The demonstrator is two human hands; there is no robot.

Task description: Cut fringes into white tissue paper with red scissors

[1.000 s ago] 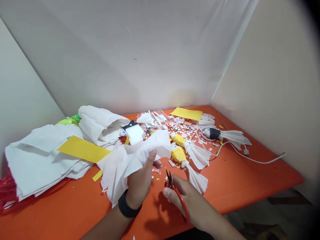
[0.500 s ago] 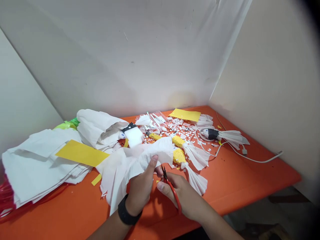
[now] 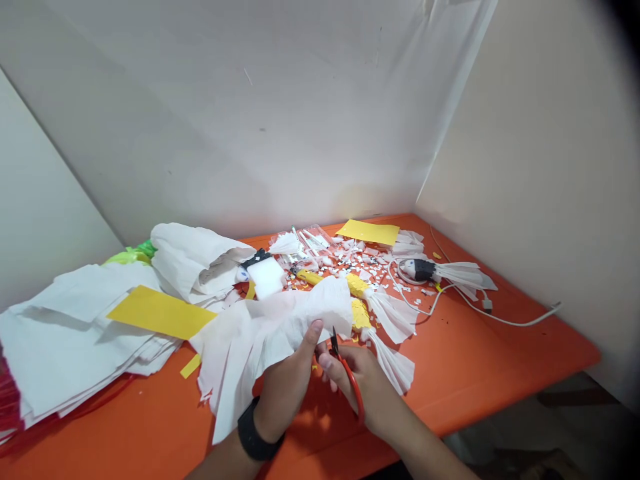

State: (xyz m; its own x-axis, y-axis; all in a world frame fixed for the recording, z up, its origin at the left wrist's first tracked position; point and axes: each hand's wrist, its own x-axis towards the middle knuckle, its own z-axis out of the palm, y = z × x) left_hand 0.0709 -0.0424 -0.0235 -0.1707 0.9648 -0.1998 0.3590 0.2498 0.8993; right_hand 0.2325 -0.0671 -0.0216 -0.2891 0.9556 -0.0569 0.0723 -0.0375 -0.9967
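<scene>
White paper sits pinched in the left hand; at its three o'clock the right hand curls round scissors: best keep paper taut, fingertips clear.

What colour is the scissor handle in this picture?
Red; the visible part of the scissor handle shows best in the head view.

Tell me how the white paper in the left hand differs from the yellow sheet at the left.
The white paper is crinkled and draped; the yellow sheet looks flat and smooth. The white paper spreads wider than the yellow sheet. The left hand holds the white paper; neither hand touches the yellow sheet. Both look thin.
</scene>
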